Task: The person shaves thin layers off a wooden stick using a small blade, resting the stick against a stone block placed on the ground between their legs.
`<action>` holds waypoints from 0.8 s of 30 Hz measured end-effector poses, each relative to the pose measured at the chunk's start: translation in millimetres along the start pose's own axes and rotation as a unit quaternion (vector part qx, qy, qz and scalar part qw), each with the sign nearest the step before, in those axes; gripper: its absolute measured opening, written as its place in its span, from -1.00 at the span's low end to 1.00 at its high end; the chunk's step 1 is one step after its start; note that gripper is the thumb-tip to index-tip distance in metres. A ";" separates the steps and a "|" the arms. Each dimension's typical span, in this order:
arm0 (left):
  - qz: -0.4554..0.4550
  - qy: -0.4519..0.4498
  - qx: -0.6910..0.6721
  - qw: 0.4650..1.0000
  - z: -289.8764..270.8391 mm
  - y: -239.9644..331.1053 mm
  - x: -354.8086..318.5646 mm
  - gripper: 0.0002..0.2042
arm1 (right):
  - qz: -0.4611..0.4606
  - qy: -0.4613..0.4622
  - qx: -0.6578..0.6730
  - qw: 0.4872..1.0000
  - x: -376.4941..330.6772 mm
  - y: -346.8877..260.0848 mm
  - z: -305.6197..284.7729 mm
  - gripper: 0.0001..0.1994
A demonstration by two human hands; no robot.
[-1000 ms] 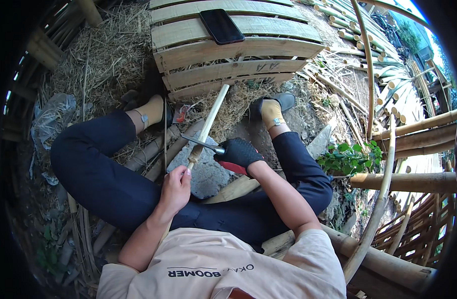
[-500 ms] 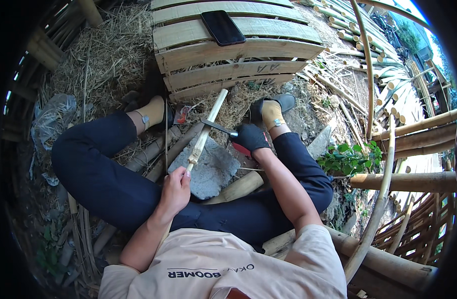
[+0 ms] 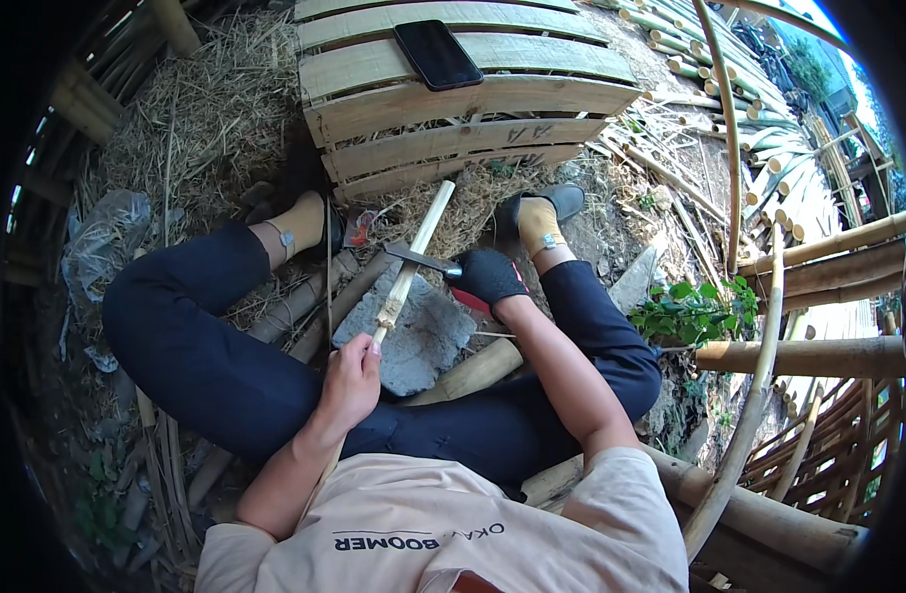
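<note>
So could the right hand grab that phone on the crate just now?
Probably not as it stands: the gloved right hand is closed around a bladed tool, and the phone lies farther off, atop the wooden crate. Nothing appears to cover the phone, though.

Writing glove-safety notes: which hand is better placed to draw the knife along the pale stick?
The right hand, I'd judge: it is gloved and holds the knife across the pale stick. The bare left hand holds the stick's near end.
</note>
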State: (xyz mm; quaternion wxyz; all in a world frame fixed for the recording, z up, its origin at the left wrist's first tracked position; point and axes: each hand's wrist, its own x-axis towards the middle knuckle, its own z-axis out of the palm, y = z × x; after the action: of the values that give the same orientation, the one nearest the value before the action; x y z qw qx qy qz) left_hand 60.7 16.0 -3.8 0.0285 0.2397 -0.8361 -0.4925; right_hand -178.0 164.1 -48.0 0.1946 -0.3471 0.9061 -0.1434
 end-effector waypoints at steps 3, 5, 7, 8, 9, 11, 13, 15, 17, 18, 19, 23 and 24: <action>0.018 0.003 0.001 1.000 0.1 3.6 2.2 -0.81 | -0.005 0.004 0.008 1.000 2.8 8.6 2.6 -0.74; 0.009 0.009 0.009 1.000 0.5 0.2 1.7 -0.81 | 0.000 0.007 0.003 1.000 8.7 6.0 8.3 -0.73; 0.001 0.016 0.018 1.000 -0.2 0.4 3.4 -0.81 | 0.007 0.012 -0.001 1.000 12.7 7.5 8.6 -0.73; 0.004 0.011 0.018 1.000 -1.3 3.0 4.1 -0.80 | 0.010 0.011 -0.004 1.000 11.3 6.4 4.5 -0.72; 0.006 0.007 0.017 1.000 -1.6 4.5 4.3 -0.79 | 0.013 0.010 -0.007 1.000 10.7 6.5 1.5 -0.71; -0.007 -0.004 0.016 1.000 -2.3 4.2 3.0 -0.80 | 0.041 0.025 0.006 0.999 16.5 23.3 5.3 -0.71; -0.019 -0.015 0.020 1.000 -3.3 2.3 2.8 -0.81 | 0.069 0.041 0.023 0.996 16.6 39.3 1.2 -0.70; 0.012 -0.020 0.002 1.000 3.8 1.8 1.8 -0.81 | 0.102 0.040 0.011 0.994 12.0 48.3 -11.3 -0.69; -0.002 -0.019 -0.020 1.000 5.5 -0.5 3.5 -0.78 | 0.085 0.047 0.032 0.995 0.0 38.0 -13.9 -0.69; -0.047 -0.035 -0.078 0.995 6.1 -5.6 5.7 -0.76 | 0.058 0.047 0.049 0.996 -5.7 24.5 -15.4 -0.69; -0.091 -0.051 -0.136 0.985 6.3 -8.6 7.0 -0.75 | 0.029 0.046 0.067 0.996 -9.5 11.0 -18.1 -0.70; -0.186 -0.091 -0.281 0.937 -1.9 3.3 6.6 -0.74 | 0.008 -0.022 0.073 0.997 -19.4 -14.9 -19.7 -0.72; -0.164 -0.083 -0.241 0.953 -2.0 2.8 5.7 -0.75 | -0.003 -0.027 0.090 0.996 -19.1 -15.4 -17.5 -0.72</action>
State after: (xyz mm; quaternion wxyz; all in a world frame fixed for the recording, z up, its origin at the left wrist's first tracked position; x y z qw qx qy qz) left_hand 55.3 13.0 -1.5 -0.0654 0.3175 -0.6410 -0.6957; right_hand -164.1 168.3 -21.6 0.2486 -0.3347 0.8830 -0.2157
